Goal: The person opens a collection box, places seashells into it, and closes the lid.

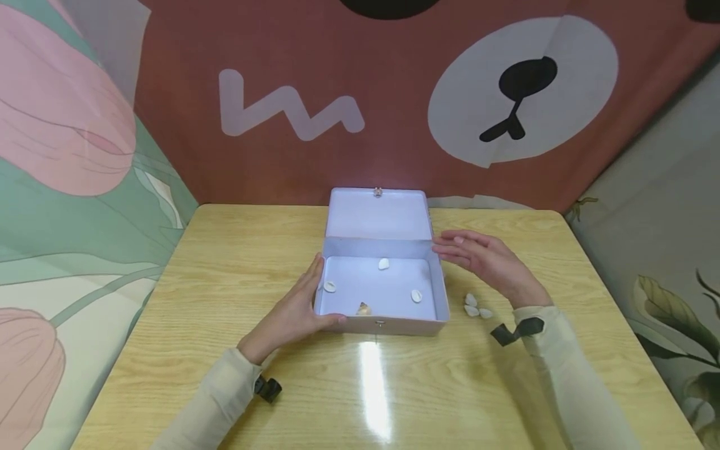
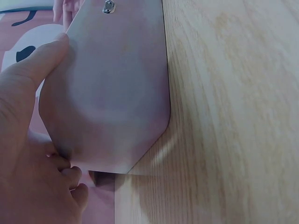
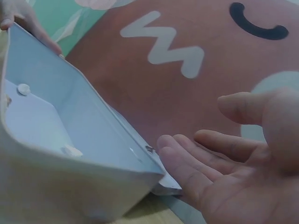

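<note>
A pale tin box [image 1: 381, 325] sits on the table with its hinged lid [image 1: 377, 214] thrown back. My left hand [image 1: 292, 312] grips its left side, thumb on the front rim; in the left wrist view the thumb [image 2: 49, 56] lies over the edge. Inside the box are a white shell [image 1: 384, 264] at the back, cowrie shells at left [image 1: 329, 287] and right [image 1: 416, 296], and a brownish shell [image 1: 364, 309] by the front wall. My right hand [image 1: 486, 259] hovers by the back right corner, fingers extended and nothing in it; whether the fingertips touch the box I cannot tell.
A small cluster of white shells [image 1: 471, 310] lies on the wooden table [image 1: 242, 250], right of the box and below my right hand. A reddish-brown printed cloth [image 1: 281, 169] hangs behind the table's far edge. Printed cloths also hang on both sides.
</note>
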Demonstrator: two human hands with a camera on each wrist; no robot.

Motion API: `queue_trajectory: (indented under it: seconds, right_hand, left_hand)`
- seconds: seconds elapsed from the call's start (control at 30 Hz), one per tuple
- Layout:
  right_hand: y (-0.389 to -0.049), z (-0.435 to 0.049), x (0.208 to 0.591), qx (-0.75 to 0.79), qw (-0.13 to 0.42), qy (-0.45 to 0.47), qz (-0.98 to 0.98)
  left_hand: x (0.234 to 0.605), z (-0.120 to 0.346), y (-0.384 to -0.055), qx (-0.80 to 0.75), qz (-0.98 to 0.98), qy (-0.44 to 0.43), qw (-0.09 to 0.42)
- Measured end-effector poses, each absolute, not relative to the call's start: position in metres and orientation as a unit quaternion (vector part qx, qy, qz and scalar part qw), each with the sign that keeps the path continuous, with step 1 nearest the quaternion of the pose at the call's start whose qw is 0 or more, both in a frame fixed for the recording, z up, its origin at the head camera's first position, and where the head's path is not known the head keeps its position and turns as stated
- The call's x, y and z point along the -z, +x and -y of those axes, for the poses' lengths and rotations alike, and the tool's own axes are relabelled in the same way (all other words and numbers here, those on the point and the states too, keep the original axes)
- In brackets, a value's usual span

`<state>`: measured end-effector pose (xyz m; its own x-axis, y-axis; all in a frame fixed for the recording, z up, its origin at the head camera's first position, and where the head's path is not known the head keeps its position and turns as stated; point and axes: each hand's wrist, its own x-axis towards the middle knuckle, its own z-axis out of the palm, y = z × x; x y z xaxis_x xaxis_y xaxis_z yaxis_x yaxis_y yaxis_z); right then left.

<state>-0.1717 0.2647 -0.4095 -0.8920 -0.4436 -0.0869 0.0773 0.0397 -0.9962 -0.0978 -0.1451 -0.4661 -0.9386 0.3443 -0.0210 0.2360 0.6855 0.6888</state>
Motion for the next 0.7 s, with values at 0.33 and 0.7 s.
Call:
queue_trajectory:
  seconds: [0.33,0.7]
  right_hand:
    - [-0.166,-0.299,0.421,0.708,0.161,-0.122,-0.676]
    - [-0.155,-0.320,0.447,0.677,0.184,-0.065,-0.710]
  left_hand:
    - [0.466,0.144,-0.099,-0.363,-0.915,0.161,0.071]
    - [0.467,0.144,-0.099,-0.359,-0.917,0.161,0.070]
